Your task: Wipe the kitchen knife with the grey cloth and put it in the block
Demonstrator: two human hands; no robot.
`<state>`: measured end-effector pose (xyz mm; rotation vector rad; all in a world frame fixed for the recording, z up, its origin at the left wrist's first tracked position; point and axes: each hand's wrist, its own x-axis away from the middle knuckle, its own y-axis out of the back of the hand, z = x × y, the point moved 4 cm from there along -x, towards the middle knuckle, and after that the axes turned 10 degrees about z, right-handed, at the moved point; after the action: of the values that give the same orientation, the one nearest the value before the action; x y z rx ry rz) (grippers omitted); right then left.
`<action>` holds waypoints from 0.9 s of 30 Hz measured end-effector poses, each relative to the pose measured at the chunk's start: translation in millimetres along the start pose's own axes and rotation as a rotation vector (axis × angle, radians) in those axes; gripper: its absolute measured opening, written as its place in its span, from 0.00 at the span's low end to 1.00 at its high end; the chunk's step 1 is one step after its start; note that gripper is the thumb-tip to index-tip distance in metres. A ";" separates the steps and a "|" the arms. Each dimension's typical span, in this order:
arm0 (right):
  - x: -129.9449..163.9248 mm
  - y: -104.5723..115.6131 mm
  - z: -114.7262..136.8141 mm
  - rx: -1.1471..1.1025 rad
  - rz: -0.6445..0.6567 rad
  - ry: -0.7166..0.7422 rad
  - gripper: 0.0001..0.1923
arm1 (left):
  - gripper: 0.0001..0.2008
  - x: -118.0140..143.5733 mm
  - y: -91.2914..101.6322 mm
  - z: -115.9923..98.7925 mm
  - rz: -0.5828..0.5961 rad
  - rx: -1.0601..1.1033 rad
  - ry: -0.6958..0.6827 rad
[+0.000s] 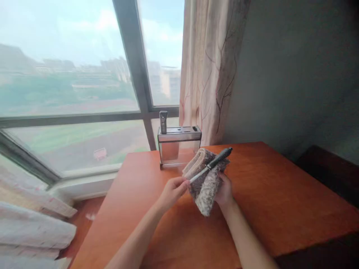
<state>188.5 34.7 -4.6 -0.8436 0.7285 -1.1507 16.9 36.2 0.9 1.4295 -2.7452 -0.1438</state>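
Above the table I hold a honing steel point(216, 160) with a black handle and a slim pale rod. It lies slantwise across a folded grey-brown fuzzy cloth point(209, 190), handle toward the upper right. My left hand point(173, 192) is closed, pinching the rod's lower-left end between thumb and fingers. My right hand point(224, 189) grips the cloth from its right side and underneath; most of its fingers are hidden behind the cloth. Just beyond my hands stands a knife block point(179, 136) with clear sides and a slotted metal top. A grey-handled utensil point(163, 122) stands upright in its left end.
The reddish-brown wooden table point(269, 194) extends under my arms. A large window point(67, 86) is behind it to the left. A patterned curtain point(209, 71) hangs behind the block, with another pale curtain point(30, 228) at lower left. A dark wall point(288, 74) is on the right.
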 end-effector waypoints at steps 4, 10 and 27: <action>1.4 2.4 -0.9 0.028 -0.034 0.001 0.14 | 0.19 -1.6 2.2 -0.7 -0.074 -0.076 -0.041; -4.1 16.7 -4.0 0.116 -0.116 0.041 0.15 | 0.20 -0.8 -3.9 -4.9 -0.129 -0.189 -0.079; -2.0 18.1 -4.9 0.101 -0.048 -0.171 0.24 | 0.16 1.9 5.3 -16.8 -0.070 -0.494 -0.188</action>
<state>192.4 39.0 -22.6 -0.8658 0.5083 -1.1330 12.9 36.7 18.1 1.4196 -2.5265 -0.9274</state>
